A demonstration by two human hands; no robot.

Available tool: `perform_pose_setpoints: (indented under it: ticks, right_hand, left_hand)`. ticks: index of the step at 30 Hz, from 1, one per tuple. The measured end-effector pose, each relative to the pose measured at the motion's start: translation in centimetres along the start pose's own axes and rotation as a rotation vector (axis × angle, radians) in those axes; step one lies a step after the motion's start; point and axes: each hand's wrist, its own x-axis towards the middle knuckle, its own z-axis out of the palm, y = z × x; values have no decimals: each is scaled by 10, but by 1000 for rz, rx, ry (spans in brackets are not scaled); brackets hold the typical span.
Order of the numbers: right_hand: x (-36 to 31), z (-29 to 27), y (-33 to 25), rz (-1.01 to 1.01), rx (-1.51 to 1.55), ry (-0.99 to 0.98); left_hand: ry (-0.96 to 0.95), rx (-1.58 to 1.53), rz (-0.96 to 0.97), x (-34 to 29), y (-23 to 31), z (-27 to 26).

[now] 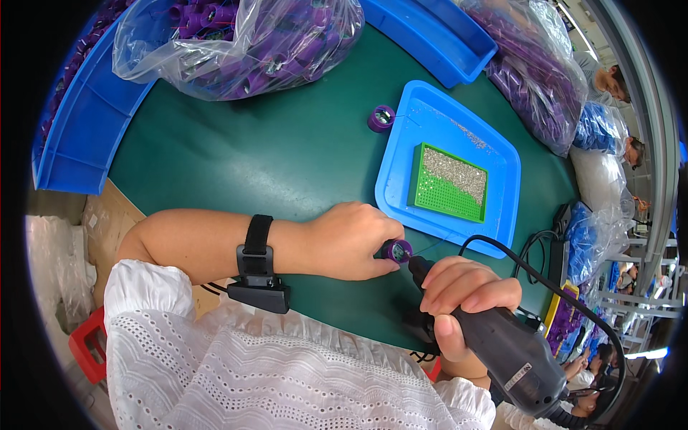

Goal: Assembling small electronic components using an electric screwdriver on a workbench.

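1. The left hand (351,240) lies on the green desk (272,158), its grip closed around a small purple ring-shaped part (396,250). Only the open end of the part peeks out past the fingers; the rest is hidden inside the fist.
2. The right hand (462,297) has its grip clenched on a dark grey electric screwdriver (512,351), with its tip pointed at the purple part. The tip itself is hidden behind the fingers and the part, so I cannot tell whether it touches.
3. The screwdriver's black cable (552,287) loops up and right, then runs off toward the rim of the view, where its end is lost.
4. A black wrist strap (256,247) with a small black box sits on the left forearm.
5. Just beyond the hands lies a blue tray (430,118) holding a green perforated plate (449,183) part-covered with tiny silvery bits, too small to make out singly. Loose specks are scattered on the tray floor too.
6. A second purple ring part (381,118) stands alone on the desk, just beside the tray's far left corner.
7. At the far edge, a clear plastic bag (244,39) of purple parts is cut off by the top of the view; another bag (534,72) lies at the right.
8. Blue bins (82,136) curve along the left, partly out of view.
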Motion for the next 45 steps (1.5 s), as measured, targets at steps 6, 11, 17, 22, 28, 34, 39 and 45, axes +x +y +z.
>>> perform_pose_setpoints:
  ticks: [6,11,17,22,28,34,39,45]
  right_hand:
    - [1,1,0,7,16,-10]
    - [-1,-1,0,1,8,-25]
    - [0,-1,1,-1,7,-26]
    - [7,-2,6,101,75,-8]
    - [16,0,4,186,84,-105]
    - [17,-2,10,225,154,-23]
    - [21,-3,19,194,240,6]
    - [23,-2,18,211,259,68]
  left_hand:
    - [-9,7,-12,0,-2,0]
    - [60,46,97,-1,-5,6]
    - [10,20,13,-1,0,2]
    - [69,35,114,-2,-7,8]
    - [75,15,110,-2,-7,7]
    - [56,1,90,-2,-6,6]
    - [73,18,119,-2,-9,8]
    - [52,44,102,0,-7,7]
